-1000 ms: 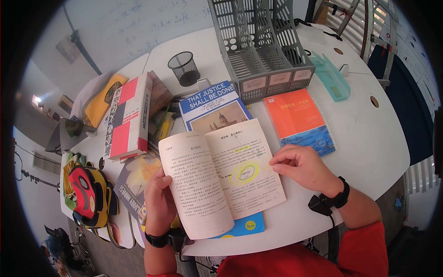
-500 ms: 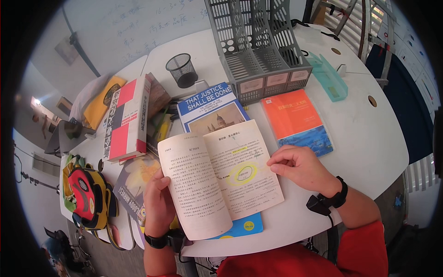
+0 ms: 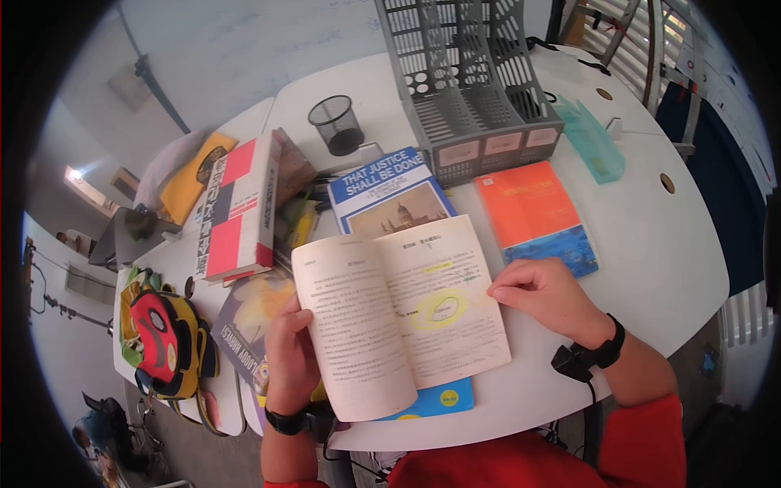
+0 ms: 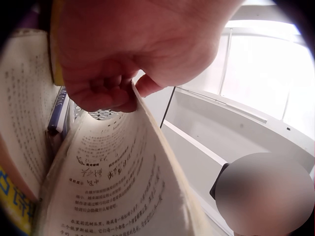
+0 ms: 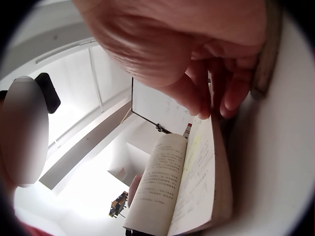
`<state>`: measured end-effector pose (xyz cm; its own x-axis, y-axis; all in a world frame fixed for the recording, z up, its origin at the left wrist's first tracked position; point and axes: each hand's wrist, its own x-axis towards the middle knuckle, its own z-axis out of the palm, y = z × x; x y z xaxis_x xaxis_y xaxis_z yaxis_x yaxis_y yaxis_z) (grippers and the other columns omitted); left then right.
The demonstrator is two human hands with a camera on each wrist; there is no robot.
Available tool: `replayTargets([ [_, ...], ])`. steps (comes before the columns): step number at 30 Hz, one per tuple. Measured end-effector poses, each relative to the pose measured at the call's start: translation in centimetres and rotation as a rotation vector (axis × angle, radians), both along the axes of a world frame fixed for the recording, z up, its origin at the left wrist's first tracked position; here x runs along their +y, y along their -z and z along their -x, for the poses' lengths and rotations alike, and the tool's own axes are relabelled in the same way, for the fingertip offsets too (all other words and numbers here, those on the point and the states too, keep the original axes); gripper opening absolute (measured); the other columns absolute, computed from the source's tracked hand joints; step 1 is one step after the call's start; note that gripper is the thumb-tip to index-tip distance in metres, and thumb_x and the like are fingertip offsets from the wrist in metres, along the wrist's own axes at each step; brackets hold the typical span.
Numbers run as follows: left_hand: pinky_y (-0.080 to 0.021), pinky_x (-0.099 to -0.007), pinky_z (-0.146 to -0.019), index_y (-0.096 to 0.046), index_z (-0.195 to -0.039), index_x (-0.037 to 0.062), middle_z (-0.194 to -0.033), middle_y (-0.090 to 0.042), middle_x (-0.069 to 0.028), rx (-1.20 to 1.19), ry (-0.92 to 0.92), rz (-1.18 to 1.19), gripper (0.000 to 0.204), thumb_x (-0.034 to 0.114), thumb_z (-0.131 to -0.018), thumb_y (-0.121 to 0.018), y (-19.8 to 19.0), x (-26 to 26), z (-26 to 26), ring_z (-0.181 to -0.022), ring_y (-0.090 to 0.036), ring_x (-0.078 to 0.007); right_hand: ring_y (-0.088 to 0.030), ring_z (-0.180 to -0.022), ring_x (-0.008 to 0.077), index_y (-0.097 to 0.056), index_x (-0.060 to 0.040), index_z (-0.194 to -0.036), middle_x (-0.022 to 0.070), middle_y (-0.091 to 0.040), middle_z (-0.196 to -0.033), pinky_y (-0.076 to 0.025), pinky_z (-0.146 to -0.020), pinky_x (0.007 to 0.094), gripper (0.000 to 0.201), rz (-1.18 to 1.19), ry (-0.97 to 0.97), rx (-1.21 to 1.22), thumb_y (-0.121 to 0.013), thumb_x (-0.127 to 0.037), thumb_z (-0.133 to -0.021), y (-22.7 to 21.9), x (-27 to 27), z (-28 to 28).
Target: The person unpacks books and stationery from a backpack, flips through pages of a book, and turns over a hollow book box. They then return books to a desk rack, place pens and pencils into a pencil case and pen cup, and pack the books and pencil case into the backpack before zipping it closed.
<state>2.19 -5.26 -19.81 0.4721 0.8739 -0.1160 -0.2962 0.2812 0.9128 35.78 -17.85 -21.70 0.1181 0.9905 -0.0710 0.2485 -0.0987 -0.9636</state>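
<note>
Open book (image 3: 399, 321) is held up in lower centre of the frame, over the near edge of the white counter (image 3: 651, 268). L hand (image 3: 286, 358) grips its left side, thumb on the pg, fingers curled behind; R hand (image 3: 551, 299) pinches the right edge btwn thumb & curled fingers. Right pg has a yellow highlighter ring (image 3: 442, 310), approx mid-pg. Blue book (image 3: 447, 398) pokes out under its bottom edge; dark book w/ a flower cover (image 3: 250, 325) is just left of L hand.

Orange & blue book (image 3: 538, 220) lies flat, right of centre, beyond R hand. Blue & white book (image 3: 394, 191) is just above the open one. Grey file rack (image 3: 480, 118) at top centre, mesh cup (image 3: 336, 126) to its left, teal tray (image 3: 592, 142) to its right. Thick red & white book (image 3: 236, 207) upper left, red/yellow bag (image 3: 168, 346) lower left
</note>
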Motion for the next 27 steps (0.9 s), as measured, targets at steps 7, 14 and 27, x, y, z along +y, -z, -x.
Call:
replayTargets([
  [7, -0.052, -0.0374, -0.104, -0.052, -0.143, -0.0086, -0.132, -0.068, -0.0199, 0.031, -0.039, 0.018, 0.058, 0.021, -0.094, -0.046, -0.13, 0.04, 0.2, -0.118, -0.068, -0.026, -0.068, -0.087, 0.0128, -0.078, 0.0057, -0.104, 0.0086, -0.073, -0.095, -0.052, -0.078, 0.0281, 0.022, 0.061, 0.05, 0.034, -0.077, -0.014, -0.096, -0.19, -0.07, 0.0],
  [14, -0.052, -0.0389, -0.105, -0.052, -0.144, -0.0085, -0.133, -0.067, -0.0206, 0.026, -0.031, 0.017, 0.06, 0.021, -0.093, -0.045, -0.36, -0.05, 0.1, -0.119, -0.067, -0.0268, -0.067, -0.087, 0.0117, -0.079, 0.0058, -0.104, 0.0081, -0.074, -0.094, -0.053, -0.079, 0.0282, 0.021, 0.072, 0.075, 0.072, -0.077, -0.014, -0.096, -0.22, -0.13, -0.03],
  [27, -0.052, -0.0381, -0.104, -0.052, -0.143, -0.009, -0.132, -0.068, -0.0205, 0.053, -0.033, -0.005, 0.059, 0.021, -0.093, -0.046, -0.37, -0.04, 0.29, -0.118, -0.068, -0.0265, -0.069, -0.09, 0.0099, -0.07, 0.0069, -0.119, 0.0055, -0.073, -0.098, -0.057, -0.081, 0.0248, 0.029, 0.087, 0.076, 0.222, -0.078, -0.001, -0.093, 0.46, 0.01, -0.12],
])
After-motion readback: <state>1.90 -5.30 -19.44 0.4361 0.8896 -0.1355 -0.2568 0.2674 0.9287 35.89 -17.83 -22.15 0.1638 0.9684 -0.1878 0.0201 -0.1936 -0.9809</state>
